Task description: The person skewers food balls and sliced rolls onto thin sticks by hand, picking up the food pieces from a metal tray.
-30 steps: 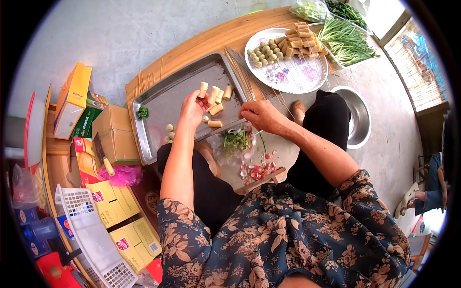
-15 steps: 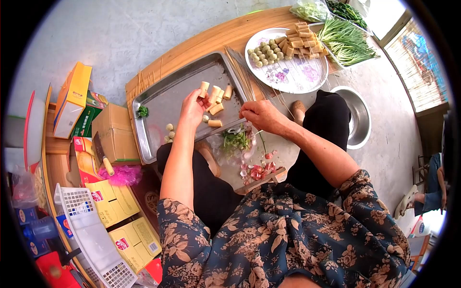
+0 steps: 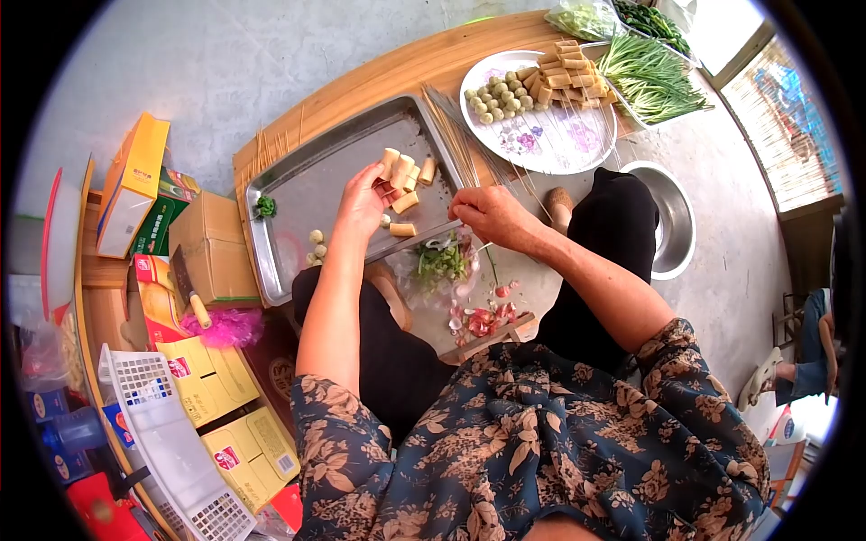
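Observation:
My left hand (image 3: 363,200) is above the metal tray (image 3: 311,167), its fingers closed on a short tan roll (image 3: 390,162) that looks like rolled tofu skin. Several similar rolls (image 3: 404,229) lie close by on the tray, and one (image 3: 403,171) stands right against the held one. Over the tray's near right edge, my right hand (image 3: 492,216) is closed in a pinch pointing left. Whatever is between its fingertips is too thin or hidden to make out. Thin sticks (image 3: 446,131) lie fanned between the tray and an oval plate (image 3: 577,160).
Green balls (image 3: 496,101) and stacked rolls (image 3: 568,77) sit on the plate, with green stalks (image 3: 654,77) beyond. A metal basin (image 3: 675,221) stands at right. Boxes (image 3: 212,248) and a knife (image 3: 191,288) are at left. Another person's leg (image 3: 803,370) shows far right.
The held roll has risen slightly and shifted right, closer to the roll beside it. My right hand has barely moved.

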A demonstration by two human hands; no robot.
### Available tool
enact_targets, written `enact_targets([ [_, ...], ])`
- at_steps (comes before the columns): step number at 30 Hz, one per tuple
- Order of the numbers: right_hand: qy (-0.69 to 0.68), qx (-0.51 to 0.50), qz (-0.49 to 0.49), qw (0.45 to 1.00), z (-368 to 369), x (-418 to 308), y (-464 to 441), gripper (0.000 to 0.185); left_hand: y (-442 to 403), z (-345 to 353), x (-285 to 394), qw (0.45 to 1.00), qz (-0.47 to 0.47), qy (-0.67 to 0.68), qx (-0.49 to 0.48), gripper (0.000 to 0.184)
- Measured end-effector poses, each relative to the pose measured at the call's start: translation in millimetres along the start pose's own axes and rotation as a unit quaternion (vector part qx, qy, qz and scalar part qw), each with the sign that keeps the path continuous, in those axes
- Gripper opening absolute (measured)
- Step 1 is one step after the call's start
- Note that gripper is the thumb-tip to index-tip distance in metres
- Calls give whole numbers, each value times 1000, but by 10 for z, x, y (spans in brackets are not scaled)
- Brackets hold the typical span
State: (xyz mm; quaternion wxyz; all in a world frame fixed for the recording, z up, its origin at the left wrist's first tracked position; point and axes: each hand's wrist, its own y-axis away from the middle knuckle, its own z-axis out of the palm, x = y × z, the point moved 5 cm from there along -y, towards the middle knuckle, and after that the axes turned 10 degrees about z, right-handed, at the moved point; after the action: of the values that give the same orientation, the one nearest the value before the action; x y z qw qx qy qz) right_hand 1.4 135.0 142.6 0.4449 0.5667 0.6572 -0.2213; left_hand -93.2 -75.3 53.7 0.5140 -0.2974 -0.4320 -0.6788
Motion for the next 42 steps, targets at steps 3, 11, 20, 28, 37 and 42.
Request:
enact_targets([
  [3, -2, 2, 4, 1000, 6, -10, 3, 22, 2, -3, -2, 1000, -3, 15, -6, 23],
  [11, -14, 9, -2, 1000, 27, 1, -5, 22, 27, 38, 21, 999, -10, 15, -30, 24],
  [20, 1, 0, 57, 998, -7, -25, 5, 21, 59, 108, 6, 997, -19, -22, -74, 23],
  [28, -7, -1, 56, 998, -17, -1, -13, 21, 94, 217, -13, 992, -40, -30, -117, 26],
  [37, -34, -2, 85, 996, -59, 26, -27, 22, -8, 44, -185, 773, 141, -612, -87, 23],
  [42, -12, 26, 52, 998, -84, 51, -36, 21, 182, 180, -234, 614, 201, -752, -132, 29],
])
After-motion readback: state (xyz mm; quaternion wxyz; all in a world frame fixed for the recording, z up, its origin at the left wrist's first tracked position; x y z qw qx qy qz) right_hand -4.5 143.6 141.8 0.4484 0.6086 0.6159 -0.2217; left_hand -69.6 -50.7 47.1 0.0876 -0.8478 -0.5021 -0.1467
